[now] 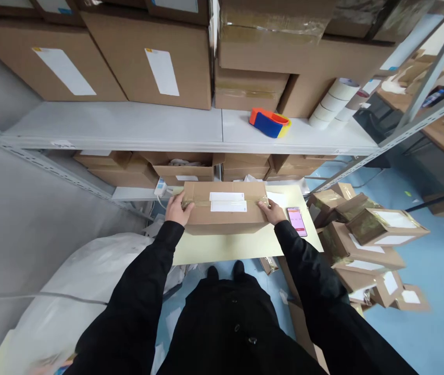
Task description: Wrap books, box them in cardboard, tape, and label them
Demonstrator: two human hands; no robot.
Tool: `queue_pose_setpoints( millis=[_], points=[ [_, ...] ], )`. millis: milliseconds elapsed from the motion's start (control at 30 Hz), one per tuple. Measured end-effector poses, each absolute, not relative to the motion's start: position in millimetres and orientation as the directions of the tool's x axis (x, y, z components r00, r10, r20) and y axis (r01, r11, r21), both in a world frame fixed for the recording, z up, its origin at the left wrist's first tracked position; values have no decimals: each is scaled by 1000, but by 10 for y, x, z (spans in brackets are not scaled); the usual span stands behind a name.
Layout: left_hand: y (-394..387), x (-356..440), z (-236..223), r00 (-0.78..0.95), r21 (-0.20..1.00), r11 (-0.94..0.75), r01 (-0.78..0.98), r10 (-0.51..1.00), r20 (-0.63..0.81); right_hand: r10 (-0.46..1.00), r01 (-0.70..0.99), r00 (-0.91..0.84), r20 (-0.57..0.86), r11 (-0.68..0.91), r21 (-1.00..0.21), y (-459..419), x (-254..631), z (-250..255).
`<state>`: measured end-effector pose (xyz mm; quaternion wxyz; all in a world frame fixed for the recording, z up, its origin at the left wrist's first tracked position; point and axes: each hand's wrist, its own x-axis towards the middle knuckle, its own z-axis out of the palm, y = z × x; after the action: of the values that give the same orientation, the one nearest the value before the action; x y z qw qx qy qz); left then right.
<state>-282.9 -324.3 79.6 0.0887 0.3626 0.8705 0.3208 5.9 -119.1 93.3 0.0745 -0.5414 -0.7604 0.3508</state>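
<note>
A brown cardboard box rests on the pale yellow table, with clear tape along its top and two white labels on it. My left hand grips its left end, thumb on top and the other fingers over the far side. At the opposite end my right hand holds it the same way, thumb on the taped edge. The undersides of my fingers are partly hidden by the box. Just right of my right hand lies a phone with a lit pink screen.
Above the table runs a grey shelf with large cartons, a blue-and-orange tape dispenser and tape rolls. Taped parcels are piled on the floor at right. A big white plastic bag stands at left.
</note>
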Motion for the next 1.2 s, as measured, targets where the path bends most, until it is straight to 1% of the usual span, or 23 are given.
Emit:
queue_pose_setpoints(
  millis=[67, 167, 300, 367, 467, 533, 567, 600, 633, 700, 733, 767, 833, 900, 967, 1033, 1133, 1200],
  points=[
    [-3276, -2863, 780, -706, 598, 525, 606, 701, 100, 866, 754, -435, -247, 201, -625, -1163, -10, 939],
    [-3360, -2941, 744, -733, 563, 562, 606, 669, 121, 845, 728, -484, -229, 243, -641, -1095, -186, 937],
    [-3405, -2951, 747, -774, 513, 627, 586, 621, 124, 825, 728, -498, -267, 231, -646, -993, -439, 931],
    [-3360, -2847, 788, -789, 473, 660, 583, 600, 135, 802, 694, -523, -289, 203, -691, -953, -483, 904],
    [-3182, -2530, 894, -798, 415, 694, 589, 582, 159, 730, 548, -612, -303, 115, -829, -864, -360, 796],
    [-2973, -2248, 991, -765, 378, 680, 628, 627, 143, 705, 471, -648, -287, 75, -879, -747, -152, 677],
    [-2837, -2101, 1045, -727, 365, 650, 667, 675, 127, 715, 474, -643, -275, 90, -876, -667, -20, 606],
    [-2677, -1959, 1101, -668, 362, 597, 716, 736, 110, 734, 510, -627, -260, 134, -850, -574, 120, 527],
    [-2494, -1826, 1154, -592, 370, 524, 767, 800, 95, 754, 574, -609, -247, 204, -793, -472, 262, 442],
    [-2058, -1597, 1236, -410, 412, 345, 843, 909, 78, 774, 705, -585, -244, 336, -625, -256, 514, 255],
    [-1810, -1502, 1255, -310, 437, 252, 863, 948, 67, 774, 744, -580, -253, 377, -551, -152, 608, 156],
    [-1548, -1420, 1254, -208, 462, 162, 872, 977, 49, 770, 763, -581, -265, 403, -505, -56, 674, 55],
    [-1011, -1287, 1185, 11, 499, 0, 867, 1000, -19, 756, 765, -590, -284, 412, -494, 109, 720, -142],
    [-514, -1188, 1030, 169, 496, -87, 864, 978, -122, 743, 751, -604, -289, 408, -520, 233, 673, -319],
    [-126, -1124, 822, 206, 453, -80, 888, 950, -235, 724, 737, -631, -280, 447, -507, 312, 589, -465],
    [107, -1100, 612, 182, 392, -43, 919, 928, -325, 701, 729, -662, -266, 518, -449, 343, 525, -575],
    [193, -1124, 396, 185, 345, -44, 938, 904, -387, 661, 703, -707, -252, 620, -349, 316, 526, -668],
    [160, -1151, 351, 196, 349, -45, 936, 891, -410, 624, 663, -747, -230, 673, -328, 286, 584, -685]
  ],
)
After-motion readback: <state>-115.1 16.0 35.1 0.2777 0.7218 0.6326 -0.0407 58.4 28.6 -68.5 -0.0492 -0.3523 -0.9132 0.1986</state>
